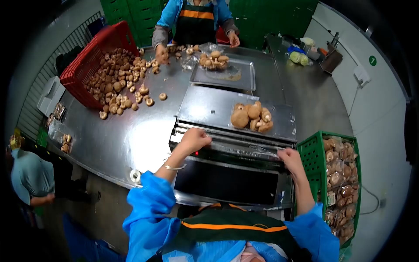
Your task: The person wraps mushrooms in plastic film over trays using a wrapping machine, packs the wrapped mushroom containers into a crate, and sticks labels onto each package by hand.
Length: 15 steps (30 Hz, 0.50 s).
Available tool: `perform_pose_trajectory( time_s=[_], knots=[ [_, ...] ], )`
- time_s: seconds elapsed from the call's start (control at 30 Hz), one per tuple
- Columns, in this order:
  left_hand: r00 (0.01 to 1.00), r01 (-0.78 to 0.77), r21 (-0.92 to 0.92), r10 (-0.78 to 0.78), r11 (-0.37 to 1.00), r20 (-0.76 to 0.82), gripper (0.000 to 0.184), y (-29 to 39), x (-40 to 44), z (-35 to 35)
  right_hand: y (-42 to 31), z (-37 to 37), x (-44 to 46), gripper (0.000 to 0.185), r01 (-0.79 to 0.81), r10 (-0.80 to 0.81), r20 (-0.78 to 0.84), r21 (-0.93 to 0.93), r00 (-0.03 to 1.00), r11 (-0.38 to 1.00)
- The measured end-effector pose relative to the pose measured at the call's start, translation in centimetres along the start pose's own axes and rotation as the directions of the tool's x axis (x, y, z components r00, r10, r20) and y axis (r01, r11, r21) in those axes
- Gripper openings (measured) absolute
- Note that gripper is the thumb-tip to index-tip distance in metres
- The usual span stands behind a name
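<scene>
Both my hands are over a film wrapping machine (227, 181) with a dark flat plate at its front. Clear plastic film (248, 149) stretches between them. My left hand (195, 140) is closed on the film's left side, and a bracelet circles that wrist. At the right end, my right hand (290, 158) pinches the film between thumb and fingers. Just beyond the film, a pack of brown mushrooms (253, 115) rests on the machine's metal top (205, 102). Whether a tray lies under these mushrooms is hard to make out.
A tipped red crate (83, 83) spills loose mushrooms (115, 83) on the left. Across the table, a co-worker (196, 22) stands behind a metal tray (242, 72) bearing mushrooms. A green crate (312, 155) of wrapped packs stands at right. Another person (32, 174) is at far left.
</scene>
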<state>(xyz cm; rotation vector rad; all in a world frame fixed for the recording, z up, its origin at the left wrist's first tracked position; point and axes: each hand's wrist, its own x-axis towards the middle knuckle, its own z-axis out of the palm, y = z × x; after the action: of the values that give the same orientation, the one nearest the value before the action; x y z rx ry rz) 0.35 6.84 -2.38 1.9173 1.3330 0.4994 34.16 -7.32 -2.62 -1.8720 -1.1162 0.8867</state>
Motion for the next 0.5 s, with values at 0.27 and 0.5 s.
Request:
perform_pose_trajectory(
  time_s=[0.27,0.5],
  knots=[
    [0.754,0.452,-0.875,0.597,-0.173,0.272,0.039,3.5,-5.9,-3.3,-2.2,-7.2,-4.3,0.029,-0.622,-0.495,0.471,0.759,0.73,-0.194],
    [0.847,-0.526,-0.507,0.472,0.683,-0.243,0.039,7.7,18.4,-0.6,-8.7,-1.9,20.0,0.018,0.379,-0.381,-0.179,0.739,0.907,0.556]
  ],
)
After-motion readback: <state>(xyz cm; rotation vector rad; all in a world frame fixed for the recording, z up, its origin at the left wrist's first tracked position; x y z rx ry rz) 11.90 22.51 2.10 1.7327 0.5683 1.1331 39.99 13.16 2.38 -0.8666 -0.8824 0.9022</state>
